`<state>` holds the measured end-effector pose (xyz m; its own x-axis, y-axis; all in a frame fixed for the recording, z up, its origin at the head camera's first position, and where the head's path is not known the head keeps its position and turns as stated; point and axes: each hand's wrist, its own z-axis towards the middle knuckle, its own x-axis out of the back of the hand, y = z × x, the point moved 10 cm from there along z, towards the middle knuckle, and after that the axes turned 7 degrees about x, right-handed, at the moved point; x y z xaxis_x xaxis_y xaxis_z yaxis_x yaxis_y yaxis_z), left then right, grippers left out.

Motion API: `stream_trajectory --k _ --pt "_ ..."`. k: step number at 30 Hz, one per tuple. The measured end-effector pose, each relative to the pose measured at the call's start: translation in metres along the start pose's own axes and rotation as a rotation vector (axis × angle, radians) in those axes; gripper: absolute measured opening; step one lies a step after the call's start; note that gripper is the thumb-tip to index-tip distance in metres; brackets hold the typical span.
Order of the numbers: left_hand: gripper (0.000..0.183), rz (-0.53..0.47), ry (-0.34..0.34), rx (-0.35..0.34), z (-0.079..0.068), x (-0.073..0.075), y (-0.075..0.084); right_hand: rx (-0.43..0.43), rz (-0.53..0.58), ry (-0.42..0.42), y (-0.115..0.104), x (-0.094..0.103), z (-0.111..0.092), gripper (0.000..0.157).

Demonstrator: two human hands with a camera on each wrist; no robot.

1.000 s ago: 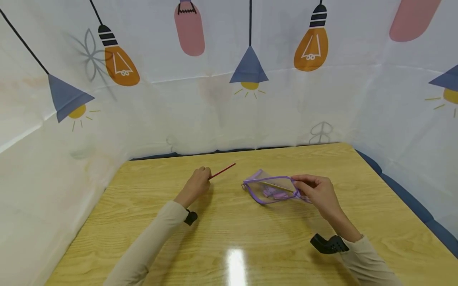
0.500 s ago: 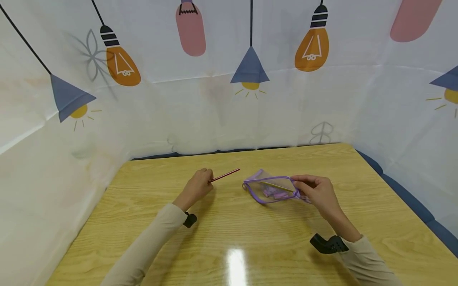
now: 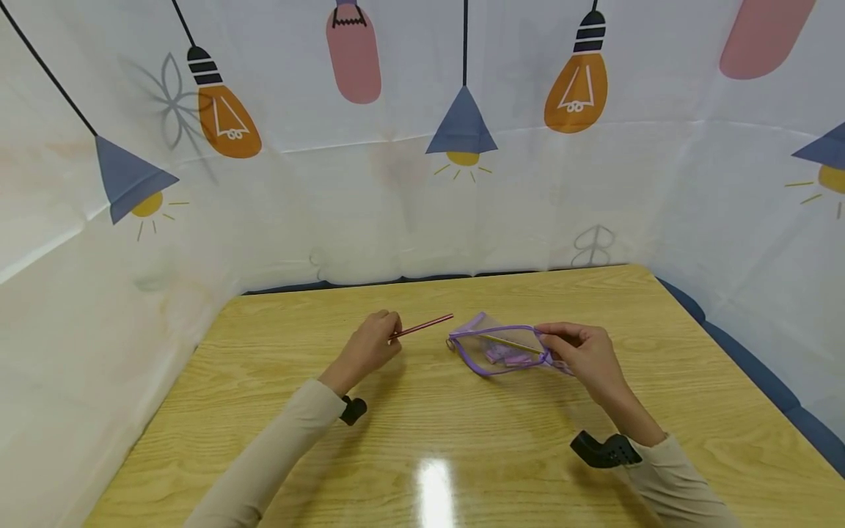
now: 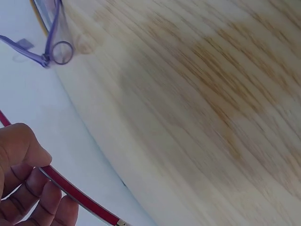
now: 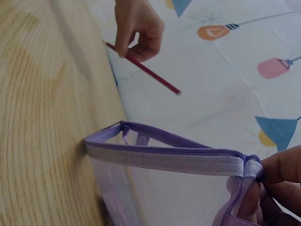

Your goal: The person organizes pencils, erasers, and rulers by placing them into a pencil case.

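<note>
My left hand (image 3: 366, 348) pinches a slim red pencil (image 3: 425, 325) between thumb and fingers, above the table left of centre. One end of the pencil points right, toward a purple-edged mesh zip pouch (image 3: 477, 367). The pouch's mouth gapes, and through it show a yellow pencil (image 3: 505, 342) and some small purple pieces (image 3: 507, 359). At the pouch's right end, my right hand (image 3: 590, 359) grips the corner of the rim with thumb and fingers. In the right wrist view the zip edge (image 5: 164, 160) stands spread apart, and the red pencil (image 5: 150, 71) is beyond it.
The wooden table (image 3: 370, 469) runs back to a white cloth (image 3: 370, 198) printed with lamps and bulbs, which surrounds its far and left sides. A small ring (image 4: 62, 52) hangs at the pouch's left end. Dark wrist cameras (image 3: 606, 449) sit on both wrists.
My left hand has shifted slightly right, bringing the red pencil's far end lower and closer to the pouch. My right hand and the pouch have stayed nearly still.
</note>
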<state>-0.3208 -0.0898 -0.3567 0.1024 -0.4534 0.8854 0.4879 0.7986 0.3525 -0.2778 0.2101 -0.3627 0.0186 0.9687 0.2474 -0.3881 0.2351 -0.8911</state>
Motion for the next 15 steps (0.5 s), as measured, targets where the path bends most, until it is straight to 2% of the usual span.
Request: stream_trajectory --k 8,15 --pt "0.017 0.000 0.011 -0.062 -0.001 0.001 0.021 0.017 0.020 0.002 -0.001 0.000 0.001 0.026" --pt "0.016 0.016 0.014 -0.144 -0.002 -0.001 0.041 0.017 0.032 0.006 -0.002 0.001 0.001 0.028"
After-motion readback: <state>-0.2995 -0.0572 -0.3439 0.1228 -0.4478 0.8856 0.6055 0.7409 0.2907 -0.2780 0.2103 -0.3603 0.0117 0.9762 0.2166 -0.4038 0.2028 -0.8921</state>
